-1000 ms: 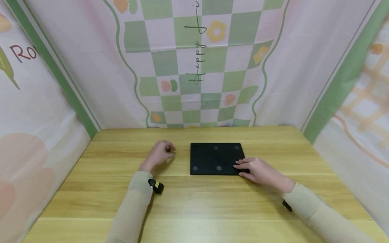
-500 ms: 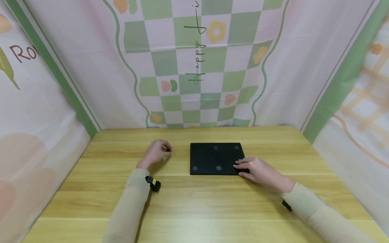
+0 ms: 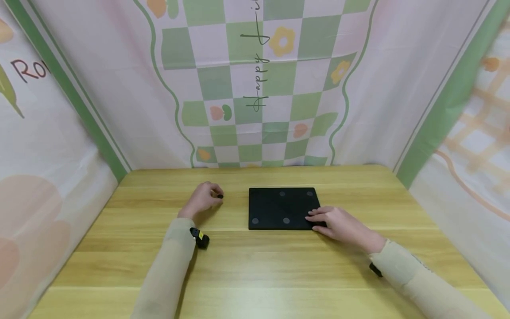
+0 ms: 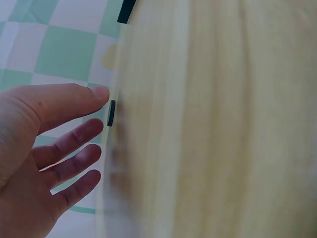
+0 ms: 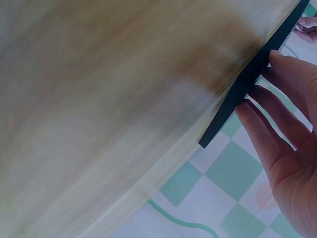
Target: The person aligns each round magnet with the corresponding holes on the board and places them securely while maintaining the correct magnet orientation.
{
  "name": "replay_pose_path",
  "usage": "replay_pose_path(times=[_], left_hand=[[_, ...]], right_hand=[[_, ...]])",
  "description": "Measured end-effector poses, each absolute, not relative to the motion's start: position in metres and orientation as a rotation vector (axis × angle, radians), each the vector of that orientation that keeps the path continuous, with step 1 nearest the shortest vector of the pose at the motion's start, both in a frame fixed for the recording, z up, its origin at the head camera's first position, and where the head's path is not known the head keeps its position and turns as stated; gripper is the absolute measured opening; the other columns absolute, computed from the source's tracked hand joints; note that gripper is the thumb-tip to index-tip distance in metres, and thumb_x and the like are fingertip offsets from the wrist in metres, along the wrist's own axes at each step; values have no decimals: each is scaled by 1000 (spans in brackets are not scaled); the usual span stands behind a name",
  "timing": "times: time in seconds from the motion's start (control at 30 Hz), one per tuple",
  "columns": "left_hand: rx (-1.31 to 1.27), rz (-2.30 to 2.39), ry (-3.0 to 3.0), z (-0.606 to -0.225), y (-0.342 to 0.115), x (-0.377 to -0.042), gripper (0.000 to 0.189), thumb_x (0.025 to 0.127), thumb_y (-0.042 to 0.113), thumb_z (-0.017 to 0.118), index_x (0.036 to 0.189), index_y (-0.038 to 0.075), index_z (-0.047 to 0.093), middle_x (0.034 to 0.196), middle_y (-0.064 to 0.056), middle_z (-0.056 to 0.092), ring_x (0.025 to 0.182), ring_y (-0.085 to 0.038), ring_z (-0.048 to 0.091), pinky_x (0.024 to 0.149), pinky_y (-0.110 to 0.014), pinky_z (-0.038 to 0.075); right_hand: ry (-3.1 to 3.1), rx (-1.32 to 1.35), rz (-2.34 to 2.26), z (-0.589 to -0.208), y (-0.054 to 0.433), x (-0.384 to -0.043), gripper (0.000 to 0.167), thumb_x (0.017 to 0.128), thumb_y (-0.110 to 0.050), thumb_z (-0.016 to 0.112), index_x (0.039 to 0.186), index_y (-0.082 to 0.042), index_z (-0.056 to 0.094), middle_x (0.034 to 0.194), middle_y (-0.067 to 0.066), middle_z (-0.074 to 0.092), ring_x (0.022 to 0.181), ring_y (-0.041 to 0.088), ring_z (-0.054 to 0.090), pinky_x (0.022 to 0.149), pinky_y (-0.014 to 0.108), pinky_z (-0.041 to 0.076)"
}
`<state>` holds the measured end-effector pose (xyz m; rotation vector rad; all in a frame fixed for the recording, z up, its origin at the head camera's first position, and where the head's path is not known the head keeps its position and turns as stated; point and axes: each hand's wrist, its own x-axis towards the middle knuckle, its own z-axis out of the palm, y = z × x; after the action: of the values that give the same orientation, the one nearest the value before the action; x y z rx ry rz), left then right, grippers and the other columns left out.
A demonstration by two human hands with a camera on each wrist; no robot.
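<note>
A flat black rectangular board (image 3: pixel 275 206) lies on the table, with several round greyish discs on its upper face. My right hand (image 3: pixel 342 226) rests its fingertips at the board's near right corner; the right wrist view shows the thumb (image 5: pixel 278 58) and fingers touching the black board (image 5: pixel 247 79), loosely bent. Left of the board, my left hand (image 3: pixel 202 197) is around a small black piece (image 3: pixel 220 196). In the left wrist view the thumb and fingers are spread apart, and this piece (image 4: pixel 111 113) sits on the table just beyond their tips. Its kind cannot be told.
The wooden table (image 3: pixel 255 270) carries the board and the small piece. Behind it hangs a green-and-white checked curtain (image 3: pixel 275 106), with further printed curtains at both sides. A small black device (image 3: pixel 200 239) is strapped at the left wrist.
My left hand has drawn back a little to the left, while the small black piece stays in place. The right hand and the board have not moved.
</note>
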<state>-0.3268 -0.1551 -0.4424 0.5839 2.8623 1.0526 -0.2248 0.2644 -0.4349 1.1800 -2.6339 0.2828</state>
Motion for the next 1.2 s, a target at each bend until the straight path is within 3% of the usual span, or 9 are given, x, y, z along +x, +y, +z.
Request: replay_pose_path(times=[0.63,1.2], left_hand=[[554,1025,2864,-445,-157,-335,29,80,12,76,109,6,71,101,-10,63,94,-23,57,85,-38,49],[379,1167,2792,-452,-165,-340,31,78,19,79,108,15,74,96,-6,62,89,-19,56,81,-35,48]], right_hand=[[-2658,1155,271,-435,265,-224,29,83,-17,73,110,-7,72,110,13,69,100,27,67,82,40,57],[-2667,1141,263,-437,265,-225,29,83,-18,73,110,-9,72,111,12,69,100,25,67,81,38,57]])
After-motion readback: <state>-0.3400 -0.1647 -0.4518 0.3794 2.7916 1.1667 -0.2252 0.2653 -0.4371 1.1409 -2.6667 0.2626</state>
